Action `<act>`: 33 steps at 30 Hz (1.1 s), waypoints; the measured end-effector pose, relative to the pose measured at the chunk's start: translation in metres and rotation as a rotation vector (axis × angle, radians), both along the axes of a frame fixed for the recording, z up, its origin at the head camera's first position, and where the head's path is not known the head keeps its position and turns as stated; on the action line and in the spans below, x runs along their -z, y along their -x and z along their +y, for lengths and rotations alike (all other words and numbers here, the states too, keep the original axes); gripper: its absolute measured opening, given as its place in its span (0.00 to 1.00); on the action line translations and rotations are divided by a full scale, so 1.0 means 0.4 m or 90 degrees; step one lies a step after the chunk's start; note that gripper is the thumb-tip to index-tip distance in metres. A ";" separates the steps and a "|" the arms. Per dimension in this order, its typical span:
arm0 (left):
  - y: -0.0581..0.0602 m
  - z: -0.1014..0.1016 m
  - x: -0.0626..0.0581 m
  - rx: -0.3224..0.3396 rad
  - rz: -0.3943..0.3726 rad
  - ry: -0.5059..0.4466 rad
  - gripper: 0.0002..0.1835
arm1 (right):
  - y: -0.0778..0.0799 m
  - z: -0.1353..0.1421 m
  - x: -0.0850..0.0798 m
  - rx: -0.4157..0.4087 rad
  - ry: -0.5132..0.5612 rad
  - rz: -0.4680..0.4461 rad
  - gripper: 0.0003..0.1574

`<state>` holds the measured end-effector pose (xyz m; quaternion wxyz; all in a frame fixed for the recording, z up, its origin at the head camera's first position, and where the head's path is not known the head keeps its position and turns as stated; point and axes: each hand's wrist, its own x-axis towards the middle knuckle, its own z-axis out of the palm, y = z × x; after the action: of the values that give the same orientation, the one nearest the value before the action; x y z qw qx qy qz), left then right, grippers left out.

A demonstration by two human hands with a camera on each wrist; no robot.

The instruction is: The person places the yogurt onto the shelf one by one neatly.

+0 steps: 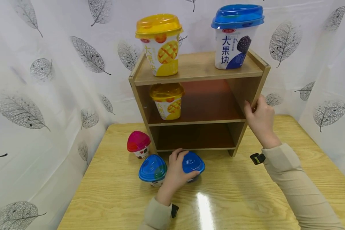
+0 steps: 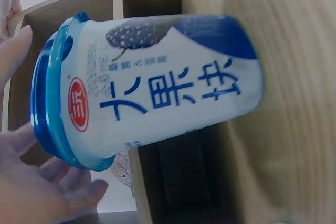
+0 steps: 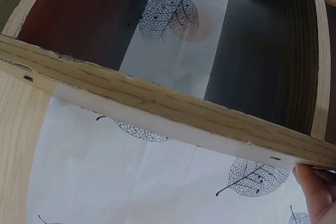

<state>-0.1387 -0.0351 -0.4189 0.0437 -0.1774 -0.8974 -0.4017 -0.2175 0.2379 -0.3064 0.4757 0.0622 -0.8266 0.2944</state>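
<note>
My left hand (image 1: 176,171) reaches over a blue-lidded yogurt cup (image 1: 193,162), fingers and thumb spread about its lid. In the left wrist view, this cup (image 2: 173,82) shows a blackberry picture, and the thumb (image 2: 13,51) stands apart from the lid. My right hand (image 1: 261,119) grips the right side panel of a wooden shelf (image 1: 195,78), thumb at the front edge. The right wrist view shows its fingers (image 3: 315,190) on the panel's edge. Another blue-lidded cup (image 1: 153,169) stands beside my left hand.
A yellow-lidded cup (image 1: 162,48) and a blue-lidded cup (image 1: 237,38) stand on the shelf top. Another yellow-lidded cup (image 1: 169,103) is on the middle level, at left. A pink-lidded cup (image 1: 139,143) stands left of the shelf on the wooden table (image 1: 109,188). Leaf-patterned curtains (image 1: 60,105) surround the table.
</note>
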 end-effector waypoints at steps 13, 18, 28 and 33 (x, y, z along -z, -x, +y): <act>-0.012 -0.012 0.027 -0.035 -0.019 -0.065 0.38 | -0.004 -0.003 0.000 -0.003 0.000 0.002 0.13; -0.011 -0.016 0.023 -0.022 -0.014 -0.074 0.36 | -0.002 -0.003 -0.001 -0.003 0.002 0.002 0.13; -0.010 -0.016 0.030 -0.016 -0.009 -0.103 0.38 | -0.002 -0.002 -0.001 -0.003 -0.001 -0.001 0.13; -0.018 -0.016 0.035 -0.030 -0.035 -0.114 0.45 | -0.002 -0.001 0.000 0.000 0.000 -0.003 0.13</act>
<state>-0.1316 -0.0413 -0.4329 0.0443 -0.1408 -0.8627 -0.4838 -0.2167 0.2376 -0.3066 0.4738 0.0616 -0.8278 0.2941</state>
